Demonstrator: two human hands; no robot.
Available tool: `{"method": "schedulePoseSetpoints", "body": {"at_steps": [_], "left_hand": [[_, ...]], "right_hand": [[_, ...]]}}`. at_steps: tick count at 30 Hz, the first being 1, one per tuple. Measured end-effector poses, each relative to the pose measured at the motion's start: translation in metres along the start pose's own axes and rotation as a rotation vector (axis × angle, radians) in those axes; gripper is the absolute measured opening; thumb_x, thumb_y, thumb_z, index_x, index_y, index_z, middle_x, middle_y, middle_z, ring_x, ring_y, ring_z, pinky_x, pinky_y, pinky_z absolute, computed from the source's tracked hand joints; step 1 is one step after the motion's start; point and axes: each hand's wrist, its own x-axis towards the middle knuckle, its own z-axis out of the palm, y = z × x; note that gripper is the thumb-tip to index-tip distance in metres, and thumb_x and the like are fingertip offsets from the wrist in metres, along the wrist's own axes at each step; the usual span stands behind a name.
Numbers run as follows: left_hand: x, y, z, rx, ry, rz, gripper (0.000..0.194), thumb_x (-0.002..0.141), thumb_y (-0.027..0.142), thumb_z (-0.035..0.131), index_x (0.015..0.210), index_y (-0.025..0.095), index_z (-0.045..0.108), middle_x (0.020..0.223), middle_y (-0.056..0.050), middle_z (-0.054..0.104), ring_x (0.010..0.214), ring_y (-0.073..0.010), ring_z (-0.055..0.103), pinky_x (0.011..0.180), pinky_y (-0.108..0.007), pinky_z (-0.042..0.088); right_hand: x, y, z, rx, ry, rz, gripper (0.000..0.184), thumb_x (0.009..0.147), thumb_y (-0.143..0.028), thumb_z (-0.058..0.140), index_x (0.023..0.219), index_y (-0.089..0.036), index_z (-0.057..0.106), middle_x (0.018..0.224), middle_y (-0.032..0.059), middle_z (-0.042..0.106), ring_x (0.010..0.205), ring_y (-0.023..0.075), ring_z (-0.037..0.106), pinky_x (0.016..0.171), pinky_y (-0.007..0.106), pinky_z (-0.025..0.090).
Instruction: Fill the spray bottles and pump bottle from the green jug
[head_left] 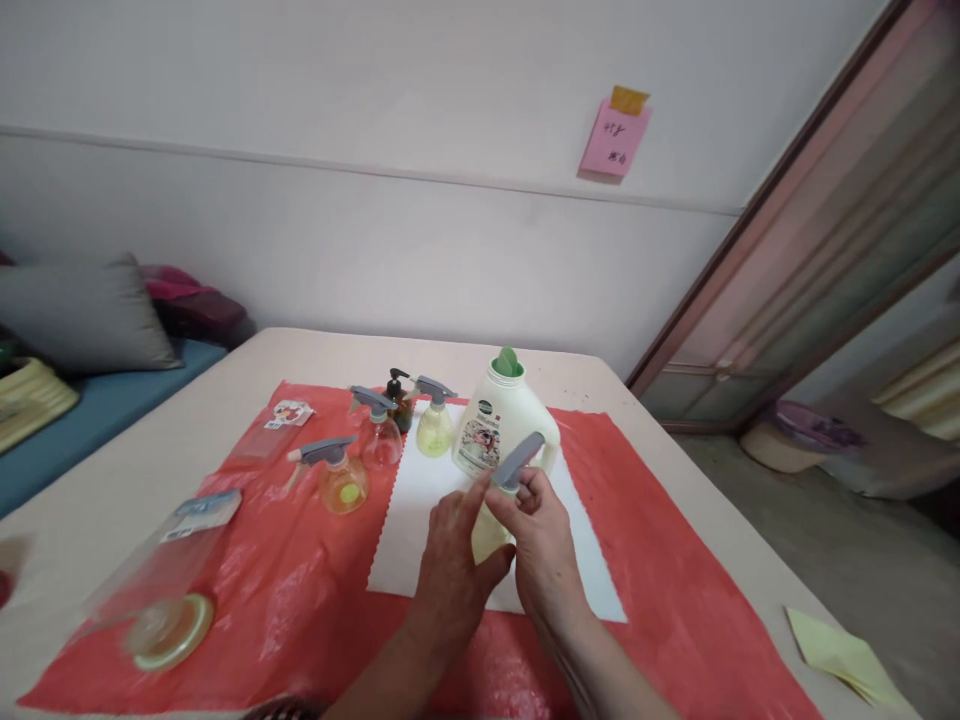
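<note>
My left hand [450, 555] curls around the body of a small spray bottle [487, 535] holding pale liquid. At its neck, my right hand [551, 545] closes its fingers just under the grey trigger head. Much of the bottle is hidden by my hands. Right behind it stands a large white jug [480, 425] with a green piece [508, 362] in its mouth. To the left are three more spray bottles: one with yellowish liquid [433, 432], a clear pinkish one [381, 442] and one with a round yellow-green sticker [348, 494].
A dark pump bottle [399, 402] stands at the back. White paper [397, 560] lies over a red plastic sheet [300, 600] on the table. Transparent packaging [169, 555] and a round pale-rimmed item [176, 635] lie left. Yellow paper [844, 655] sits at the right edge.
</note>
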Motion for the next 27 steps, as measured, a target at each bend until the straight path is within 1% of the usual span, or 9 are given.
{"method": "schedulePoseSetpoints", "body": {"at_steps": [4,7,9,13,17,19,21,24,27], "left_hand": [[0.004,-0.005,-0.005,-0.190,-0.064,-0.116,0.074,0.082,0.031,0.071,0.149,0.026,0.040,0.144,-0.010,0.053,0.133,-0.0301,0.047,0.112,-0.047,0.035],[0.006,-0.008,-0.006,-0.247,-0.100,-0.162,0.078,0.078,0.032,0.073,0.149,0.025,0.040,0.148,-0.010,0.051,0.136,-0.0312,0.046,0.114,-0.047,0.032],[0.006,-0.009,-0.004,-0.246,-0.052,-0.153,0.078,0.076,0.030,0.074,0.147,0.025,0.043,0.145,-0.009,0.054,0.135,-0.0317,0.048,0.113,-0.047,0.034],[0.005,-0.008,0.000,-0.235,0.067,-0.178,0.076,0.071,0.030,0.075,0.142,0.025,0.049,0.133,-0.010,0.063,0.127,-0.0332,0.056,0.106,-0.047,0.042],[0.006,-0.002,-0.002,-0.249,0.069,-0.194,0.075,0.070,0.030,0.075,0.140,0.024,0.050,0.132,-0.010,0.063,0.125,-0.0337,0.057,0.104,-0.047,0.044],[0.008,0.002,-0.006,-0.266,0.060,-0.184,0.073,0.070,0.032,0.075,0.138,0.024,0.050,0.130,-0.010,0.064,0.122,-0.0326,0.058,0.101,-0.044,0.045],[0.013,0.005,-0.013,-0.289,0.038,-0.196,0.070,0.070,0.035,0.075,0.135,0.024,0.051,0.124,-0.008,0.066,0.114,-0.0307,0.062,0.097,-0.042,0.047],[0.018,0.008,-0.027,-0.408,-0.071,-0.192,0.070,0.065,0.036,0.080,0.129,0.024,0.055,0.115,-0.006,0.069,0.105,-0.0287,0.064,0.090,-0.037,0.049],[0.019,0.011,-0.039,-0.625,-0.261,-0.165,0.071,0.055,0.034,0.087,0.120,0.022,0.062,0.107,-0.004,0.069,0.099,-0.0261,0.063,0.084,-0.033,0.048]], "right_hand": [[0.007,-0.011,-0.014,0.040,-0.221,0.042,0.039,0.080,-0.042,0.076,0.112,-0.023,0.067,0.119,0.0047,0.070,0.117,0.0248,0.059,0.102,0.038,0.042],[0.013,-0.012,-0.020,0.045,-0.326,0.067,0.029,0.084,-0.039,0.071,0.107,-0.021,0.072,0.110,0.0048,0.073,0.108,0.0241,0.063,0.097,0.037,0.045],[0.014,-0.008,-0.020,0.024,-0.313,0.011,0.026,0.083,-0.038,0.073,0.103,-0.022,0.072,0.103,0.0040,0.074,0.100,0.0233,0.065,0.092,0.036,0.046],[0.006,0.009,-0.006,-0.118,-0.205,-0.115,0.026,0.084,-0.040,0.070,0.104,-0.023,0.069,0.105,0.0043,0.073,0.104,0.0241,0.064,0.092,0.036,0.047],[-0.001,0.016,0.004,-0.283,-0.053,-0.186,0.024,0.087,-0.042,0.061,0.101,-0.022,0.065,0.099,0.0052,0.071,0.100,0.0237,0.064,0.093,0.038,0.048],[-0.001,0.012,0.002,-0.338,-0.070,-0.182,0.030,0.086,-0.043,0.061,0.106,-0.021,0.064,0.105,0.0068,0.071,0.105,0.0252,0.063,0.097,0.040,0.047],[0.003,0.004,-0.005,-0.376,-0.177,-0.162,0.050,0.076,-0.041,0.073,0.121,-0.022,0.062,0.123,0.0084,0.067,0.117,0.0279,0.059,0.103,0.042,0.044],[0.014,-0.009,-0.020,-0.311,-0.483,-0.056,0.080,0.060,-0.029,0.085,0.135,-0.025,0.057,0.132,0.0069,0.064,0.123,0.0295,0.056,0.105,0.043,0.043],[0.023,-0.016,-0.030,0.014,-0.621,0.062,0.065,0.067,-0.027,0.079,0.130,-0.025,0.062,0.125,0.0066,0.068,0.118,0.0275,0.060,0.104,0.043,0.044]]}}
